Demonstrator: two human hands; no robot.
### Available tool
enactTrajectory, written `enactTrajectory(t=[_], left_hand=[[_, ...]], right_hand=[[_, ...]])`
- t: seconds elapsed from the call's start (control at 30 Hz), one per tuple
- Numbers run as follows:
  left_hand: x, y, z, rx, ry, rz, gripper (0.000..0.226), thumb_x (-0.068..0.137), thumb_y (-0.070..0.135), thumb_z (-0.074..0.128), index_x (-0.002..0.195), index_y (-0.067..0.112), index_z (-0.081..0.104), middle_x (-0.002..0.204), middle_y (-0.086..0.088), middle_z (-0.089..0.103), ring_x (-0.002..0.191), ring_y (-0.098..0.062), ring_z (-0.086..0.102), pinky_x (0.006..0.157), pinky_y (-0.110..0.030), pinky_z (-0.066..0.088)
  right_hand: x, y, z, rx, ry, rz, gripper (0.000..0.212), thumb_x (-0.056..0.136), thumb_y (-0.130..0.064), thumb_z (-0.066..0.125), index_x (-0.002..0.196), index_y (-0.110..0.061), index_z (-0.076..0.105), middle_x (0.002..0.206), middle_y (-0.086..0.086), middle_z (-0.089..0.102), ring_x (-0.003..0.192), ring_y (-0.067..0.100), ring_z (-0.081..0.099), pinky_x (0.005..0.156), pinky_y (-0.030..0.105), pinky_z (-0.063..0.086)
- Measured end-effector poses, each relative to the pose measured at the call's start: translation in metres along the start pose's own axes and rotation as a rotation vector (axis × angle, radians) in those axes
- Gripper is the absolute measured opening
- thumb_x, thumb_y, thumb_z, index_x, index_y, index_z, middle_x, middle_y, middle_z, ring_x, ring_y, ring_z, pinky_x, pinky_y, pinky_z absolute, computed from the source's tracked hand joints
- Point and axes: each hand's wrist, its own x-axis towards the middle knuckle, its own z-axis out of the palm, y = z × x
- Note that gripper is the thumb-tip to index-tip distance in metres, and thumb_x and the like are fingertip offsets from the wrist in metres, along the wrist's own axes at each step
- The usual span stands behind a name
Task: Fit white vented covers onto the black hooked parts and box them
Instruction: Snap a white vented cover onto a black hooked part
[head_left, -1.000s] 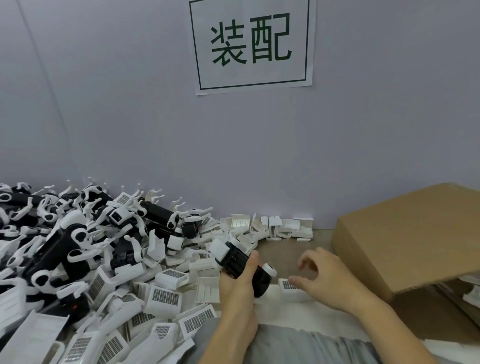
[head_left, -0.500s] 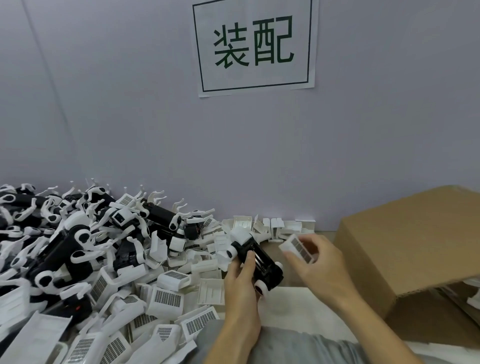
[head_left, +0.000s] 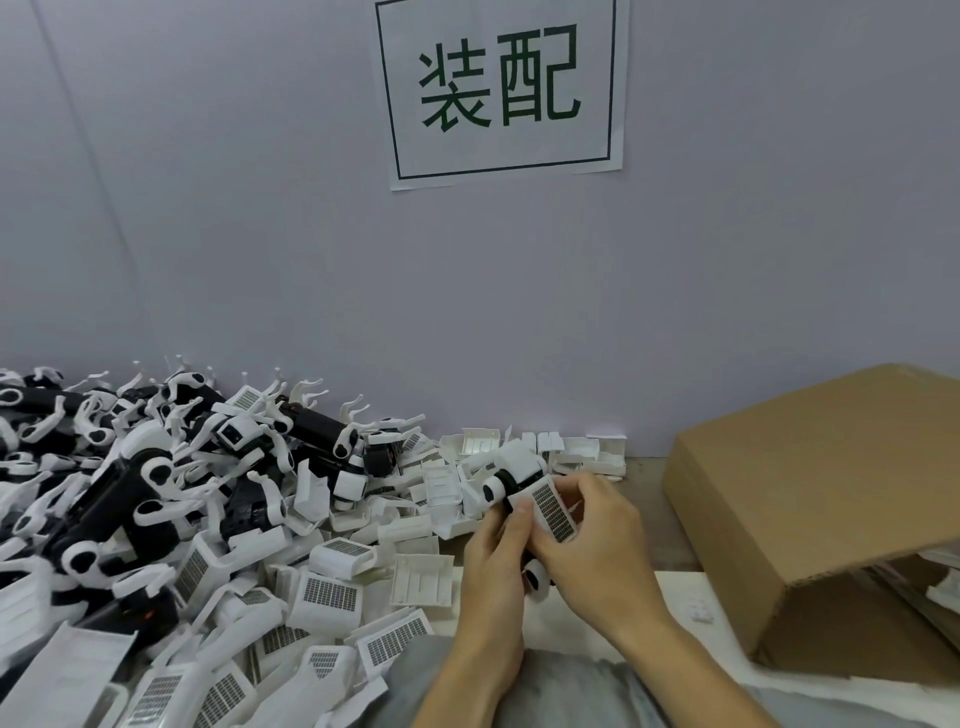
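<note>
White vented cover (head_left: 551, 510) sits against the black hooked part (head_left: 506, 486), both held above the surface's near-middle, between the loose heap and the box. Left hand (head_left: 496, 558) grips the black part from below-left, thumb up against the cover's edge; right hand (head_left: 589, 540) curls round the cover from the right, fingers over its top. Whether it's seated, can't tell. Hard left: big pile of black hooked parts (head_left: 130, 499) mixed with white clips, reaching the surface's left edge and back to the wall (head_left: 260, 260). Loose vented covers (head_left: 332, 597) spill toward the near edge, just beside the left wrist. More white pieces line the back edge behind the hands. Cardboard box (head_left: 810, 499) at the right edge, flap tilted up, near the right hand but apart. Bare strip of surface (head_left: 644, 519) between hands and box. Sign (head_left: 501, 88) on the wall above.
</note>
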Motion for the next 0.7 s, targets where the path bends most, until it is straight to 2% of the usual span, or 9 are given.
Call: enactTrajectory(t=[0.1, 0.2, 0.27, 0.33, 0.4, 0.43, 0.53, 0.6, 0.7], left_hand=[[0.000, 0.002, 0.000, 0.003, 0.010, 0.008, 0.039, 0.084, 0.042, 0.067, 0.109, 0.014, 0.073, 0.101, -0.012, 0.077, 0.093, -0.023, 0.074, 0.066, -0.025, 0.054], [0.003, -0.001, -0.004, -0.016, 0.074, 0.003, 0.025, 0.093, 0.035, 0.063, 0.108, 0.017, 0.073, 0.099, -0.010, 0.077, 0.089, -0.023, 0.074, 0.050, -0.020, 0.049], [0.004, -0.002, -0.004, -0.015, 0.070, 0.005, 0.026, 0.094, 0.036, 0.062, 0.110, 0.020, 0.073, 0.103, -0.008, 0.077, 0.098, -0.025, 0.073, 0.064, -0.028, 0.053], [0.003, -0.002, -0.003, -0.010, 0.028, 0.013, 0.034, 0.088, 0.040, 0.065, 0.113, 0.019, 0.073, 0.106, -0.008, 0.077, 0.101, -0.025, 0.073, 0.073, -0.032, 0.055], [0.001, -0.001, -0.001, 0.013, -0.005, 0.032, 0.038, 0.079, 0.040, 0.068, 0.108, 0.016, 0.075, 0.100, -0.010, 0.077, 0.090, -0.020, 0.075, 0.057, -0.021, 0.053], [0.001, -0.001, -0.001, 0.028, -0.009, 0.050, 0.037, 0.077, 0.040, 0.069, 0.104, 0.015, 0.076, 0.097, -0.011, 0.078, 0.085, -0.018, 0.075, 0.053, -0.019, 0.051], [0.003, -0.002, -0.004, 0.069, 0.018, 0.116, 0.027, 0.078, 0.035, 0.072, 0.097, 0.017, 0.079, 0.094, -0.009, 0.078, 0.086, -0.018, 0.076, 0.061, -0.018, 0.056], [0.006, -0.003, -0.006, 0.093, 0.031, 0.139, 0.014, 0.089, 0.023, 0.069, 0.097, 0.018, 0.079, 0.096, -0.006, 0.078, 0.089, -0.018, 0.075, 0.067, -0.020, 0.057], [0.007, -0.006, -0.006, 0.177, 0.026, 0.160, 0.020, 0.098, 0.013, 0.060, 0.096, 0.020, 0.079, 0.094, -0.006, 0.079, 0.087, -0.019, 0.075, 0.068, -0.023, 0.058]], right_hand=[[-0.001, 0.000, -0.001, -0.038, -0.027, -0.020, 0.029, 0.078, -0.059, 0.066, 0.094, -0.038, 0.057, 0.093, -0.020, 0.058, 0.085, -0.004, 0.057, 0.067, 0.018, 0.049], [-0.003, 0.002, -0.003, 0.055, -0.147, -0.072, 0.018, 0.083, -0.046, 0.071, 0.096, -0.038, 0.062, 0.093, -0.021, 0.063, 0.090, -0.001, 0.061, 0.072, 0.017, 0.050], [-0.002, 0.002, -0.005, 0.176, -0.159, -0.031, 0.009, 0.089, -0.036, 0.069, 0.098, -0.037, 0.068, 0.095, -0.022, 0.069, 0.091, 0.001, 0.064, 0.073, 0.016, 0.049], [-0.002, 0.002, -0.006, 0.306, -0.182, 0.083, 0.008, 0.095, -0.032, 0.065, 0.097, -0.032, 0.072, 0.093, -0.016, 0.074, 0.089, 0.006, 0.069, 0.076, 0.025, 0.055], [-0.001, 0.002, -0.008, 0.413, -0.246, 0.196, 0.018, 0.099, -0.029, 0.060, 0.094, -0.022, 0.076, 0.090, -0.001, 0.077, 0.085, 0.016, 0.072, 0.077, 0.039, 0.060], [0.000, 0.002, -0.009, 0.452, -0.273, 0.236, 0.022, 0.100, -0.027, 0.058, 0.094, -0.018, 0.077, 0.089, 0.004, 0.077, 0.086, 0.022, 0.073, 0.077, 0.041, 0.060], [0.001, 0.004, -0.011, 0.546, -0.288, 0.306, 0.019, 0.098, -0.023, 0.060, 0.097, -0.015, 0.078, 0.091, 0.005, 0.078, 0.090, 0.021, 0.074, 0.072, 0.029, 0.059], [0.002, 0.003, -0.012, 0.615, -0.275, 0.354, 0.014, 0.094, -0.021, 0.066, 0.098, -0.014, 0.077, 0.092, 0.004, 0.078, 0.088, 0.017, 0.075, 0.068, 0.022, 0.057], [0.003, 0.005, -0.013, 0.649, -0.253, 0.399, 0.010, 0.090, -0.016, 0.070, 0.096, -0.010, 0.076, 0.086, 0.003, 0.078, 0.079, 0.014, 0.075, 0.060, 0.017, 0.054]])
